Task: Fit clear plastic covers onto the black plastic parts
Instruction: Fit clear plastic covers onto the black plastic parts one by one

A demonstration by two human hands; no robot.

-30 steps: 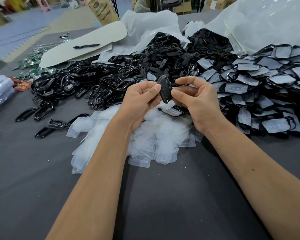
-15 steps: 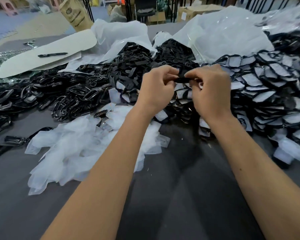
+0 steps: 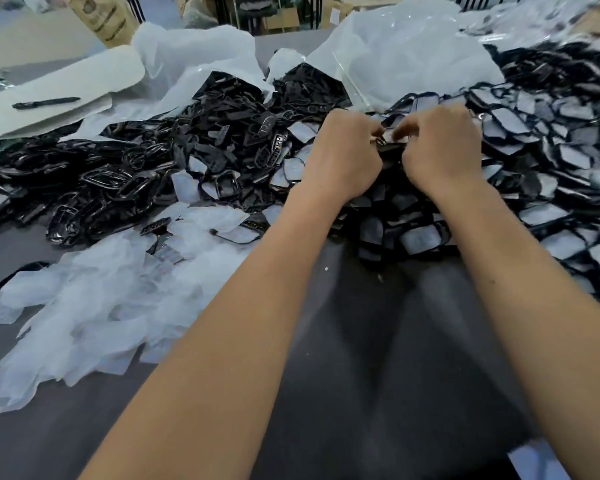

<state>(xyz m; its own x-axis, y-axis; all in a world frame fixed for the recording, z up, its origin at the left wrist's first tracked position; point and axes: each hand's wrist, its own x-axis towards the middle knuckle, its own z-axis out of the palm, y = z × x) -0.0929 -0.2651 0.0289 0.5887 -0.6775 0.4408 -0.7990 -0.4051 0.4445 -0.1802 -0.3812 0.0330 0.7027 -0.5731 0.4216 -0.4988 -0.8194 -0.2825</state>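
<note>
With both forearms stretched out over the table point(image 3: 343, 393), left hand point(image 3: 343, 157) and right hand point(image 3: 440, 150) pinch one small black part point(image 3: 387, 142) between curled fingers; grip narrow, part apparently mostly hidden, blurred.

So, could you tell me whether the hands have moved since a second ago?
Yes: both hands moved away from the clear covers, over the covered-parts pile.

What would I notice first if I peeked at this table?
Two hands, the left hand and the right hand, pinch one small black part together above the middle. Behind them spreads a huge heap of black parts, with covered ones piled at the right. A pile of clear covers lies at the near left.
</note>
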